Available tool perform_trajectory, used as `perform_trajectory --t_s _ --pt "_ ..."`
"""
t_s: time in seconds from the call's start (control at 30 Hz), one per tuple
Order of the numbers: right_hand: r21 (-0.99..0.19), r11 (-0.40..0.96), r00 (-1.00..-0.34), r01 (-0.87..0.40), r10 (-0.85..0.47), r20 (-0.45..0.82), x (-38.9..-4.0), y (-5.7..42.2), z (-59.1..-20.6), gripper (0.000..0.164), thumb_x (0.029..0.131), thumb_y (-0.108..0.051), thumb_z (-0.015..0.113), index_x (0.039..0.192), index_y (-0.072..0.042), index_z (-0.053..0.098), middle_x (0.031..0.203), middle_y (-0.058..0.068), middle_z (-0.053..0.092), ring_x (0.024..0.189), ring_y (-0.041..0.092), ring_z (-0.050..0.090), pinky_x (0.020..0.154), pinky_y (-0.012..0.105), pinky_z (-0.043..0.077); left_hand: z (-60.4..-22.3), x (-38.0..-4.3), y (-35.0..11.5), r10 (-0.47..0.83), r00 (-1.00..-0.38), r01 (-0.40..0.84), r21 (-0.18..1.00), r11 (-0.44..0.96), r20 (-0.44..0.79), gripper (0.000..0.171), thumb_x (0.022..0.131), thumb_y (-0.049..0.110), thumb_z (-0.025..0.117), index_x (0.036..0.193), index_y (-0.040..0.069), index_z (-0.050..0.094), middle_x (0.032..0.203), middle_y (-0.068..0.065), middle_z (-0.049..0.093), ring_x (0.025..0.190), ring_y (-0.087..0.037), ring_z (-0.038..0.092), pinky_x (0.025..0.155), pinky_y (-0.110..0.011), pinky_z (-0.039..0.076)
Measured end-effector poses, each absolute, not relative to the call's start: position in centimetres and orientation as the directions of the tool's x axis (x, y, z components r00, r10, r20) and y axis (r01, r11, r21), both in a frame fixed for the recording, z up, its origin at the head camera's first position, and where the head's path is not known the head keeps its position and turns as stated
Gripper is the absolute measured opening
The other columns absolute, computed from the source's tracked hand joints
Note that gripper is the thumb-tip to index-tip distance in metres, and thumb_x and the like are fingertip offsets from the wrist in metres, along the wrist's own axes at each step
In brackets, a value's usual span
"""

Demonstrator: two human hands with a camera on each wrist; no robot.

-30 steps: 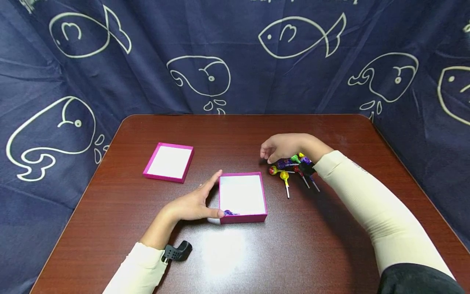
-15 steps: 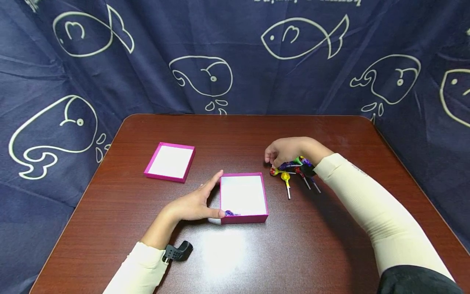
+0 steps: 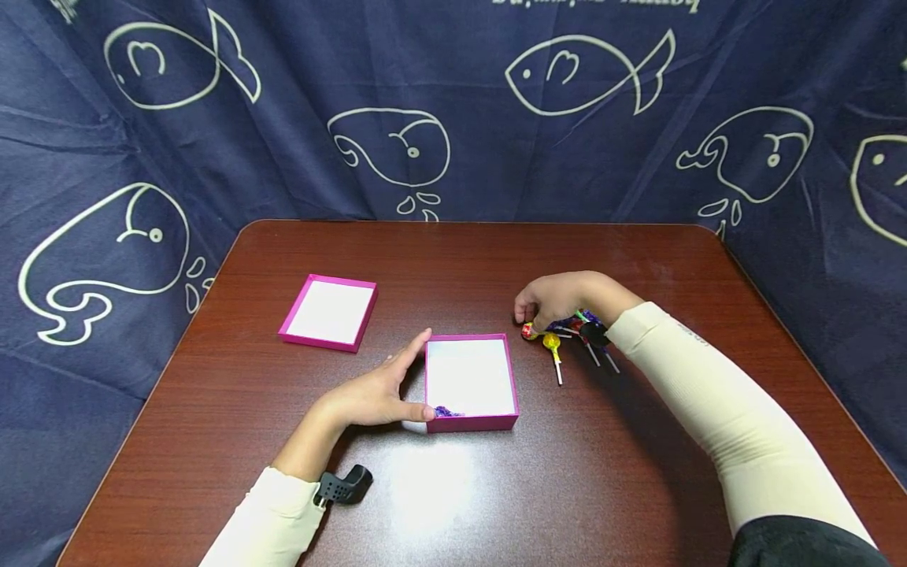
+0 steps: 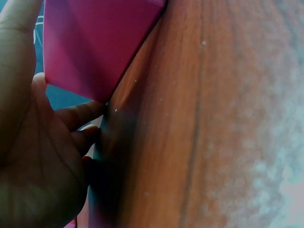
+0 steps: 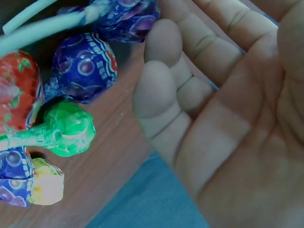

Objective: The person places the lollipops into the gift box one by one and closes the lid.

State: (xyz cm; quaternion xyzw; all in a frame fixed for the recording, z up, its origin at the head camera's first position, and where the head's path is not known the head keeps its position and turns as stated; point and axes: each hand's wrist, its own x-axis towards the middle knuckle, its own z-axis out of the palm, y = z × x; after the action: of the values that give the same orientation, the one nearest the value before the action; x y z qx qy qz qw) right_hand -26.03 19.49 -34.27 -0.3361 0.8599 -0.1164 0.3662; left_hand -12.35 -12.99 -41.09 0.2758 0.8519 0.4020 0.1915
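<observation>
Lowered slightly since half a second ago, bringing the right hand [image 3: 557, 299] down to a red-and-yellow lollipop [image 3: 527, 331] at the near edge of the pile. Bent at the fingers, with the thumb just beside that round head; cannot tell whether pinching it or only near. From the right wrist, curled toward the palm, with fingertips close to a crinkled blue wrapper [image 5: 126, 21]; past it, among ball shapes in glossy film, a second blue wrapper [image 5: 85, 69], a green wrapper [image 5: 71, 128], a red wrapper [image 5: 19, 90] and a yellow wrapper [image 5: 49, 183]. Spread wide at the left hand [image 3: 375, 396], stretching straight thumb and forefinger along the left side of a square pink box [image 3: 471, 424], thumb at the near corner, forefinger at the far one. Smooth and flat-walled outside, white within, holding a crumpled purple wrapper [image 3: 446, 411] in the near left corner, partly hidden. Just right of the box, lying on a white stick, a yellow lollipop [image 3: 551, 342]. Farther left, well apart, white inside and open side up, a shallow pink lid [image 3: 329, 311]. Beneath all, glossy, wood-grained table [image 3: 602, 488]; behind, creased blue cloth [image 3: 482, 157] with pale fish and whale outlines.
</observation>
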Motion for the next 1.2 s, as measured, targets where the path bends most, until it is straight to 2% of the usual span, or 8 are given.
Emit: perform_trajectory --t_s 0.3,0.5,0.9,1.2 --pt "-0.45 0.728 -0.485 -0.517 -0.682 -0.547 -26.0 19.3 -34.6 0.015 0.084 0.003 0.065 0.098 -0.002 0.065 0.088 0.003 0.063 0.081 0.014 0.057 0.073 0.03 0.049 -41.1 -12.3 -13.0 0.627 -0.773 0.326 0.79 0.518 -0.092 0.114 0.081 0.038 0.082 0.161 0.016 0.003 0.165 -0.011 0.011 0.149 -0.027 0.013 0.119 -0.049 0.015" --pt "-0.461 0.716 -0.498 -0.525 -0.697 -0.516 -26.0 19.4 -34.7 0.009 0.086 -0.001 0.068 0.093 -0.004 0.065 0.083 -0.001 0.061 0.078 0.012 0.055 0.072 0.03 0.047 -41.1 -12.3 -13.0 0.626 -0.774 0.327 0.788 0.523 -0.094 0.114 0.081 0.039 0.082 0.161 0.016 0.003 0.165 -0.011 0.012 0.149 -0.027 0.014 0.119 -0.049 0.016" --pt "-0.541 0.66 -0.551 -0.521 -0.744 -0.378 -25.6 19.4 -33.6 0.009 0.09 -0.009 0.072 0.093 -0.009 0.064 0.082 -0.002 0.058 0.078 0.013 0.052 0.071 0.03 0.046 -41.2 -12.4 -13.0 0.622 -0.777 0.328 0.78 0.533 -0.098 0.113 0.082 0.042 0.081 0.161 0.018 0.003 0.164 -0.012 0.013 0.149 -0.029 0.014 0.118 -0.052 0.014" --pt "-0.657 0.597 -0.636 -0.46 -0.738 -0.226 -25.1 19.7 -33.1 0.011 0.093 -0.01 0.067 0.103 -0.008 0.065 0.089 0.003 0.063 0.081 0.018 0.056 0.067 0.031 0.048 -41.1 -12.4 -13.0 0.624 -0.775 0.332 0.776 0.536 -0.1 0.114 0.082 0.041 0.081 0.161 0.018 0.003 0.164 -0.013 0.014 0.149 -0.029 0.014 0.118 -0.052 0.014"
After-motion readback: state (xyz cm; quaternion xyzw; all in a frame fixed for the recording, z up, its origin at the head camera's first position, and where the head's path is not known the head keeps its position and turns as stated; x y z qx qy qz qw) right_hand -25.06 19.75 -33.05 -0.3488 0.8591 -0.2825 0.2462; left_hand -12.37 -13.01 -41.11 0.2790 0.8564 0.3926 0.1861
